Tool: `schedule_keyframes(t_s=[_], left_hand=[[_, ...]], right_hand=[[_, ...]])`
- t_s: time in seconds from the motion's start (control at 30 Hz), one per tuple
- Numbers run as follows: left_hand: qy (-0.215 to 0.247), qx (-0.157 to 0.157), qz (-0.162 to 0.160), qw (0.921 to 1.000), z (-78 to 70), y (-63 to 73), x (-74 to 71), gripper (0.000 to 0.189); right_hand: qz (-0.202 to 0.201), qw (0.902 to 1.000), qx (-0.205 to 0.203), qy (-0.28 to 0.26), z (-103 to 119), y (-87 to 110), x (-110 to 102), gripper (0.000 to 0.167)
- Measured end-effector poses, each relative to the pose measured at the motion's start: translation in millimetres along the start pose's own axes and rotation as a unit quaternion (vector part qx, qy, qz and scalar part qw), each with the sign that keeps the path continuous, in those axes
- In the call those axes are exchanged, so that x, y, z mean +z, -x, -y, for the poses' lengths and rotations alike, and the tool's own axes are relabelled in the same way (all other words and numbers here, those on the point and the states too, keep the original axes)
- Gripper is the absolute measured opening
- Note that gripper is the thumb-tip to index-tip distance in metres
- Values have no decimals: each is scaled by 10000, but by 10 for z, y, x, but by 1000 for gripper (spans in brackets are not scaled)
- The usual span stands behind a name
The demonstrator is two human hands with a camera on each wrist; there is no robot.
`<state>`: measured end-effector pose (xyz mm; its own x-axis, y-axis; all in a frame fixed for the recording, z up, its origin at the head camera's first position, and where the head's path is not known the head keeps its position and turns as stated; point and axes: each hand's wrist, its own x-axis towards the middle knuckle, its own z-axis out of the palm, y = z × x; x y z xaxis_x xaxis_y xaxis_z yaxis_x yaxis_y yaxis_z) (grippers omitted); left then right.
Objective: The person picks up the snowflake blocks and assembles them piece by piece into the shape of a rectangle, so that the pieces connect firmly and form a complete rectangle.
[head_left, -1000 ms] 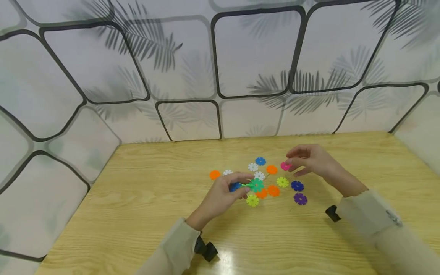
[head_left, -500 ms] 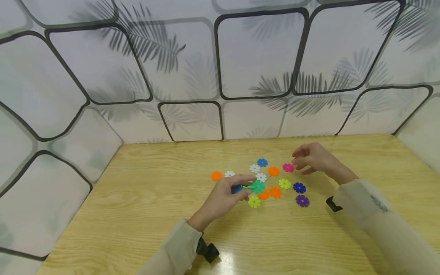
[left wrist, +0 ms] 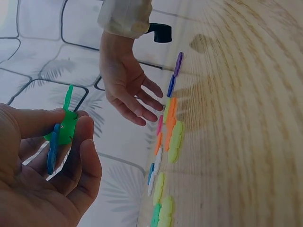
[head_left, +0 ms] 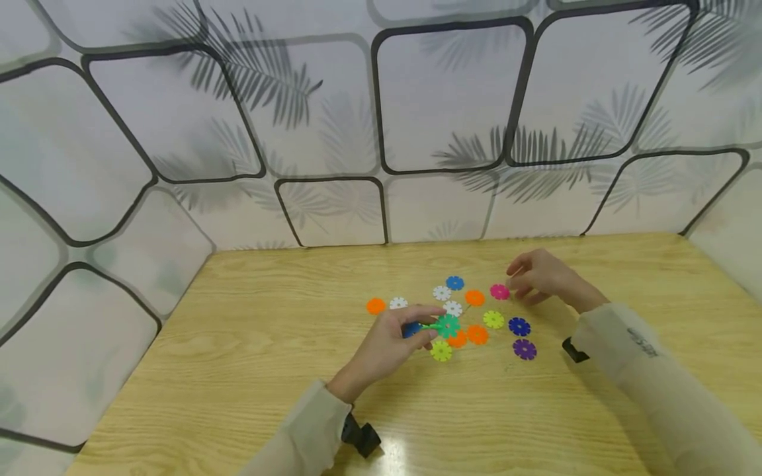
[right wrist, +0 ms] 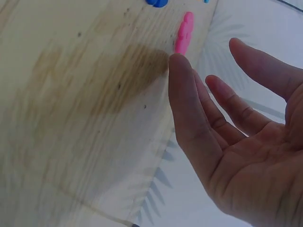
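My left hand [head_left: 389, 340] pinches a small joined cluster of notched plastic snowflake discs. A green disc [head_left: 448, 325] faces forward from the fingertips in the head view, and a blue disc [left wrist: 53, 149] is slotted onto the cluster, seen edge-on in the left wrist view. A thin bright green piece [left wrist: 68, 97] sticks out of it too. To the right, my right hand [head_left: 544, 279] hovers low over the table with relaxed, slightly bent fingers, holding nothing. Its fingertips are close beside a flat pink disc [head_left: 499, 291]; the right wrist view shows the same pink disc [right wrist: 184, 32] just beyond a finger.
Loose discs lie around the hands on the wooden table [head_left: 268, 370]: an orange disc [head_left: 477, 334], a yellow disc [head_left: 493, 319], a dark blue disc [head_left: 519, 326], a purple disc [head_left: 524, 349], a white disc [head_left: 442, 293] and several others. A patterned wall covering [head_left: 434, 205] borders the back.
My right hand has drawn back to the right from over the pink disc, which now shows whole on the table. The left hand holds the cluster almost still.
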<state>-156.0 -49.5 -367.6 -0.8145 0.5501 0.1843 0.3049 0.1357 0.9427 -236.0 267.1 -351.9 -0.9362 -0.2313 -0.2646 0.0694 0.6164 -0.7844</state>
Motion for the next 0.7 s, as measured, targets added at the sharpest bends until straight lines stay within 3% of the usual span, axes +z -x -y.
schedule_keyframes(t_s=[0.7], left_hand=[[-25, 11, 47, 10000, 50, -11, 22, 29]], right_hand=[[139, 9997, 162, 130, -28, -145, 63, 46]])
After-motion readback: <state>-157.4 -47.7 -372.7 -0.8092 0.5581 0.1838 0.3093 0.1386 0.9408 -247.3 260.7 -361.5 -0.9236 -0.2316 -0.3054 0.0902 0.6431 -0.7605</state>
